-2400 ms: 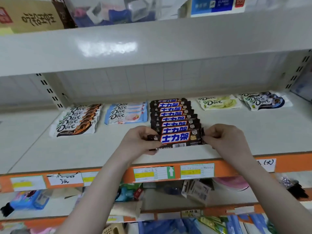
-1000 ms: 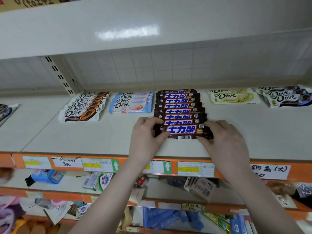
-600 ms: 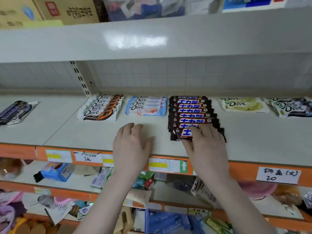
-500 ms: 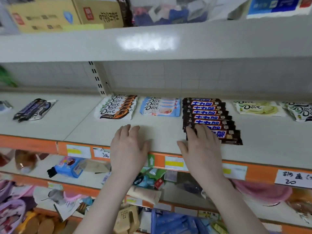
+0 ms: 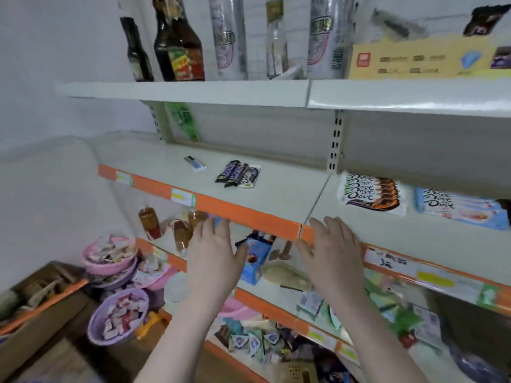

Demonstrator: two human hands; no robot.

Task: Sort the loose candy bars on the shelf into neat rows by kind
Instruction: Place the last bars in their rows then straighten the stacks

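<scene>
So from my end: both of my hands are floating in front of the orange-edged cream metal shelf (image 5: 276, 194), palms down, neither one touching or holding anything. My left hand (image 5: 214, 255) has its fingers loosely spread and sits out in front of the orange price strip, over the lower shelf clutter. My right hand (image 5: 331, 250) is spread too, its fingertips just at the shelf's front lip near the seam between the two shelf panels.

The loose stuff is on the left panel: a small messy pile of dark-wrapped candy bars (image 5: 238, 174), two dark ones lying askew on a whiter wrapper, pretty far back from the edge. Further left and back there's one small white-and-blue packet (image 5: 195, 163) on its own.

On the right panel, a tidy overlapping row of white-and-brown Dove bars (image 5: 372, 192) sits just beside a row of light blue Dove bars (image 5: 460, 207), which runs toward the frame edge.

Dark glass bottles (image 5: 177, 42) stand on the shelf above. View's kinda blurry at the right.
</scene>
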